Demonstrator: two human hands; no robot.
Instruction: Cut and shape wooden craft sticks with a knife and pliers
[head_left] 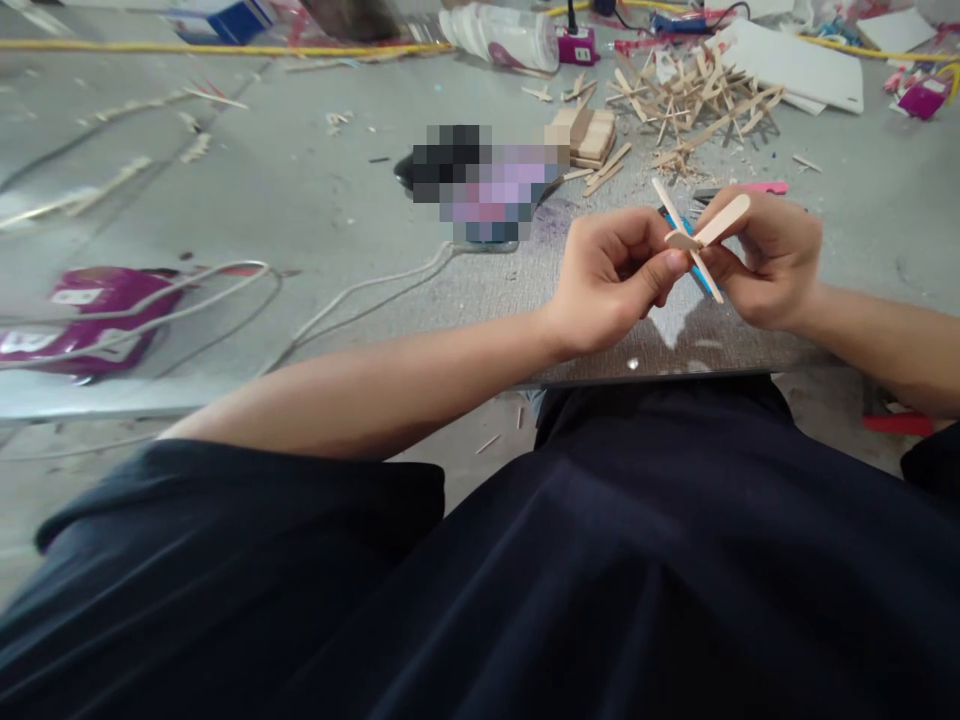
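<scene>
Crossed sticks [726, 219]: flat, wooden, held between both hands above the near edge of the table [352, 215].
Left hand [619, 270]: thumb and forefinger pinched on one stick end, beside the crossing.
Right hand [772, 255]: fingers curled, thumb and forefinger closed on the sticks near the crossing.
Stick pile [705, 95]: loose, beyond the hands.
Handling: advisable to grip close to the crossing, press evenly and hold the angle; thin wood could twist or snap.

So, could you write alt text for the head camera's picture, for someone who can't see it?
A person's left hand and right hand hold crossed wooden sticks over a cluttered grey table. Beyond them lie a loose pile of sticks and a pale bottle on its side; a purple power strip sits at the blurred left.
</scene>
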